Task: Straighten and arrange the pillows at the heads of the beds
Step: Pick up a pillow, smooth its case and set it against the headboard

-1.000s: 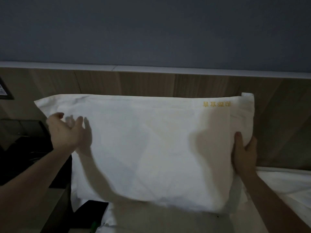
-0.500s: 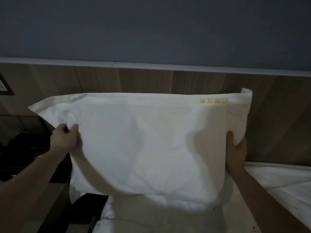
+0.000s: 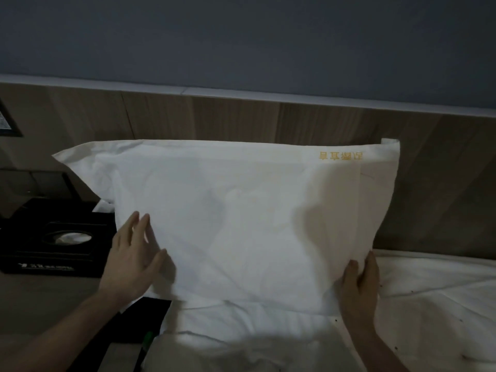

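Left hand (image 3: 133, 257) flat with fingers spread, right hand (image 3: 359, 287) upright, fingers straight, forearms outstretched

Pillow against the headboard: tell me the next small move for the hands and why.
Probably nudge the pillow rightward with the left hand. Its left end overhangs the mattress edge toward the black tissue box, while the right hand steadies the lower right corner. The top edge already lies level along the wooden headboard.

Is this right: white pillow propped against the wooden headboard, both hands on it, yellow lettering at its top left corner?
Not quite. In the head view the yellow lettering sits at the pillow's top right corner. The rest holds: headboard behind, left hand and right hand on it.
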### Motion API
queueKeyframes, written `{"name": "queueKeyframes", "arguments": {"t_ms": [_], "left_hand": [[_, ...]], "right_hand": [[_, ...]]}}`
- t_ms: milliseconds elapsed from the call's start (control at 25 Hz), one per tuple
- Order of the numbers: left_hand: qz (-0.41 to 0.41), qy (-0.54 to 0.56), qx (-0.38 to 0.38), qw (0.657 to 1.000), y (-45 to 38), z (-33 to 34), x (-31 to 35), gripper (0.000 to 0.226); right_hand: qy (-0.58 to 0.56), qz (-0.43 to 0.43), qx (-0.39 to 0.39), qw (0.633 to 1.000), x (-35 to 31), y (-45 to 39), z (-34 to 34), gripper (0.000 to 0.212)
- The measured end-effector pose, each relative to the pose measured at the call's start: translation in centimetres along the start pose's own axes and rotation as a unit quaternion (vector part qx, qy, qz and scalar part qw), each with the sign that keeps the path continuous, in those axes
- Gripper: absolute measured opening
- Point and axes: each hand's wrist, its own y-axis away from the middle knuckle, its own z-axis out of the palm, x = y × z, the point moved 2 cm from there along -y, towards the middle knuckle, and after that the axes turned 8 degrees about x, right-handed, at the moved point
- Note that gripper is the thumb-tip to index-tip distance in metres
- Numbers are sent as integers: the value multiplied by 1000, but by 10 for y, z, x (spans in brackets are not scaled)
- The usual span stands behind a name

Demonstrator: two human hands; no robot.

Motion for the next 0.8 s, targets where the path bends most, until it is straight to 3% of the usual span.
{"name": "queueKeyframes", "arguments": {"t_ms": [200,320,440,560,600,640,720,800], "left_hand": [[-37,-29,-164,985,22,14,-47,111],[-49,-20,-144,988,30,5,-38,101],[44,16,-125,991,67,-3,-9,91],[102,45,-250,962,115,11,-2,85],[108,45,-294,949,127,18,-8,84],[111,50,-330,936,138,23,-14,83],[107,48,-390,914,156,38,-30,82],[92,46,-425,899,168,53,-45,96]], "right_hand": [[57,-35,-27,997,7,-11,7,83],[46,-3,-9,999,3,-8,16,79],[8,13,-16,1000,10,38,10,68],[-7,42,-81,996,26,133,16,58],[13,19,-141,990,36,172,22,58],[76,-61,-199,975,47,207,27,58],[158,-113,-236,952,70,259,40,54],[246,-143,-225,932,69,272,52,53]]}}
